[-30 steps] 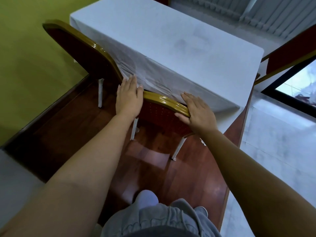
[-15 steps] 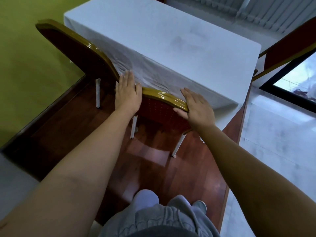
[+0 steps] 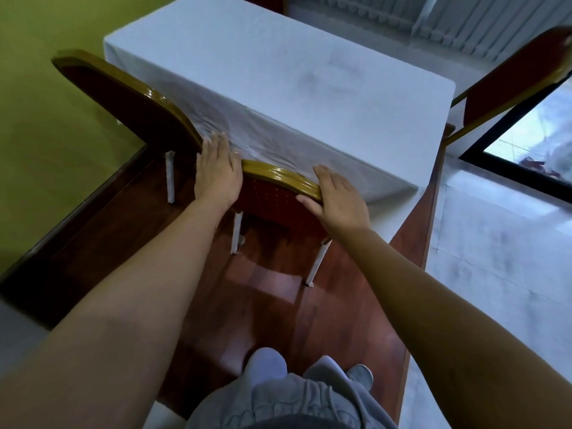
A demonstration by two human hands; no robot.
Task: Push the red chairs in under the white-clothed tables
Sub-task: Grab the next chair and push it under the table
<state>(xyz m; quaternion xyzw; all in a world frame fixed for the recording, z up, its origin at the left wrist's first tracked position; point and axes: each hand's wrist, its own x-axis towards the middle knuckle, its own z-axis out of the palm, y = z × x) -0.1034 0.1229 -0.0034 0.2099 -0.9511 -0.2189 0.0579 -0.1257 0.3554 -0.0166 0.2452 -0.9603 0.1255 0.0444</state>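
Now, hands: both rest flat on the top rail of the nearer chair, one at each end.
Left hand: the left hand point(image 3: 218, 173) lies palm down on the rail's left end, fingers point(image 3: 220, 143) straight and close together, tips touching the cloth; not curled around anything.
Right hand: the right hand point(image 3: 337, 198) lies on the rail's right end, fingers point(image 3: 322, 174) extended and slightly spread, thumb low against the chair back; no clamping grip.
Nearer chair: the red padded chair with a glossy gold frame point(image 3: 278, 193) stands at the near long edge of the tabletop, its top rail pressed against the hanging cloth; two pale wrapped rear legs stand on the floor.
Second chair: another red chair with a gold frame point(image 3: 123, 103) stands just left of it, at the same edge, back against the cloth.
Third chair: a red gold-framed chair back point(image 3: 520, 78) shows at the far right end.
Table: the rectangular table draped in a white cloth point(image 3: 309, 75) has a bare top.
Floor: dark reddish wooden platform floor point(image 3: 263, 305) underfoot, pale tiles to the right.
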